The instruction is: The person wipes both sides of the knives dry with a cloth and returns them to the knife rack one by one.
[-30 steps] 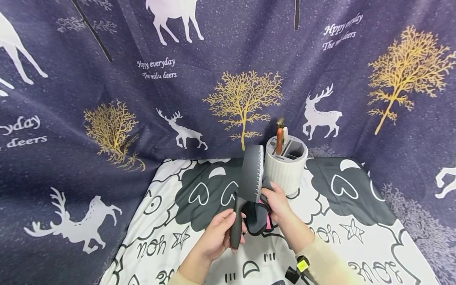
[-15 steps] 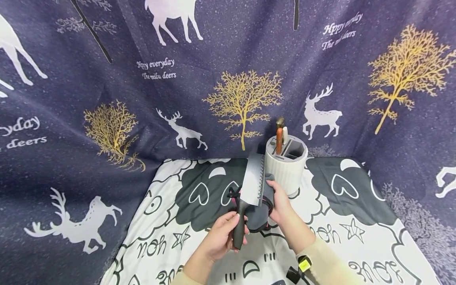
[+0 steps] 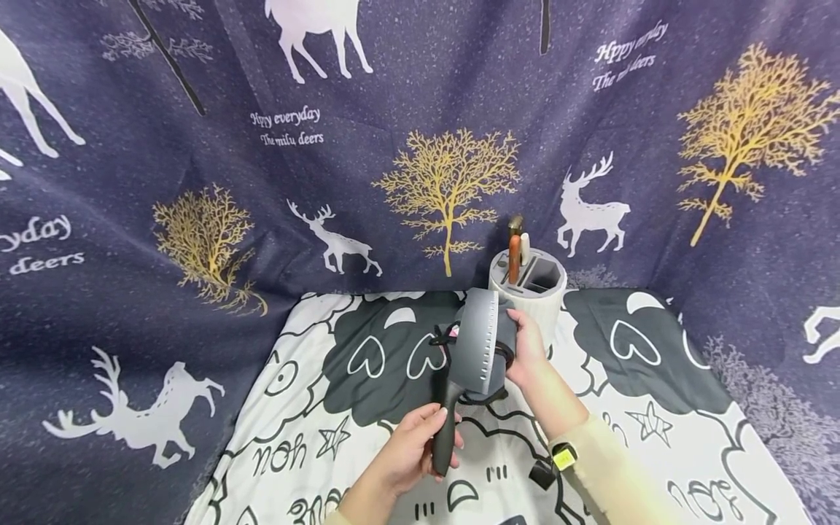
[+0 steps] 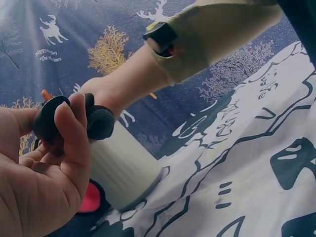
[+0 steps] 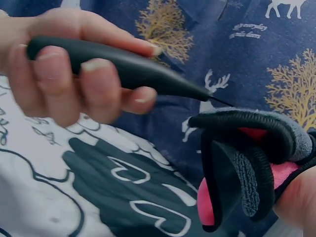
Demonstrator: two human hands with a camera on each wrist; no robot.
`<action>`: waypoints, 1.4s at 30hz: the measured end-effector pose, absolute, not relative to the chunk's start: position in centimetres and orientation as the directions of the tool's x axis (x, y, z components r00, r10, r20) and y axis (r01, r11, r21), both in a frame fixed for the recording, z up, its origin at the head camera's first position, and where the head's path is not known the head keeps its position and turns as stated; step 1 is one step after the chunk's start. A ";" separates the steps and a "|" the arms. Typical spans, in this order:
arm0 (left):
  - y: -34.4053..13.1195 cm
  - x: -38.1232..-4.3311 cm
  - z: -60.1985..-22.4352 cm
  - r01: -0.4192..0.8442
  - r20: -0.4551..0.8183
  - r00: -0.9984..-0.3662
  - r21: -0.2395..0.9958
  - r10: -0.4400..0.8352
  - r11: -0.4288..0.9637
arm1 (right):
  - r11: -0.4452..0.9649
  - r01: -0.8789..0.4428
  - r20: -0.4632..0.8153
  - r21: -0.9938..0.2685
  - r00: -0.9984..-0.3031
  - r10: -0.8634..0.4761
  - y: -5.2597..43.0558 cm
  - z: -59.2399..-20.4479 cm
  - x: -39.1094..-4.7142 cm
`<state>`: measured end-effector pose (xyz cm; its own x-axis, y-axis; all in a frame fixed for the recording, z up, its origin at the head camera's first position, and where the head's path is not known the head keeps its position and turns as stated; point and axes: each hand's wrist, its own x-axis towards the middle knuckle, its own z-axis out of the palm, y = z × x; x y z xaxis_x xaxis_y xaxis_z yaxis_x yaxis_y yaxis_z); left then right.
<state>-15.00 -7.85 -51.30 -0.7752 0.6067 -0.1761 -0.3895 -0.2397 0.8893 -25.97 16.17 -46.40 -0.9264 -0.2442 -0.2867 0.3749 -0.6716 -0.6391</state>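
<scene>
A broad-bladed kitchen knife [image 3: 475,343] stands tilted in the head view, blade away from me, with a row of light marks along its right edge. My left hand [image 3: 410,445] grips its black handle [image 3: 443,437], fingers wrapped around it. Behind the blade, my right hand [image 3: 528,350] holds a folded grey cloth pad with black trim and pink parts [image 5: 249,185]. The pad lies against the back of the blade and shows past its right edge. In the right wrist view the pad's fold is at the blade's thin upper line, and only a bit of the right hand shows.
A ribbed white knife holder [image 3: 545,313] with a grey slotted top stands just behind my right hand. An orange-brown handle [image 3: 515,259], a white handle [image 3: 525,248] and a dark handle [image 3: 516,224] stick up from it. A patterned cloth [image 3: 282,423] covers the table; a deer-print curtain [image 3: 394,95] hangs behind.
The knife has shifted right and a little toward me in my left hand. My right hand has moved the pad farther up behind the blade, away from the handle.
</scene>
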 end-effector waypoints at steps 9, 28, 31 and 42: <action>-7.8 -15.1 -51.5 -0.423 -0.220 -0.768 0.879 0.601 -0.219 | -0.713 0.300 -0.186 -0.634 -0.954 -0.236 16.8 -46.2 -28.3; -7.5 -17.1 -51.2 -0.374 -0.220 -0.835 0.899 0.504 -0.227 | -0.701 0.338 -0.163 -0.628 -0.938 -0.306 13.7 -46.7 -25.2; -7.5 -17.6 -51.0 -0.365 -0.219 -0.842 0.904 0.493 -0.223 | -0.681 0.355 -0.166 -0.640 -0.930 -0.329 13.3 -46.8 -24.8; -7.6 -18.9 -50.6 -0.349 -0.216 -0.858 0.911 0.466 -0.221 | -0.605 0.394 -0.236 -0.692 -0.915 -0.326 12.6 -47.1 -23.4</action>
<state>-18.90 -7.57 -50.60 -0.8582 0.4658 -0.2157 -0.3489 -0.2211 0.9107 -23.43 12.56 -47.12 -0.9154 -0.3262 -0.2359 0.3939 -0.6048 -0.6921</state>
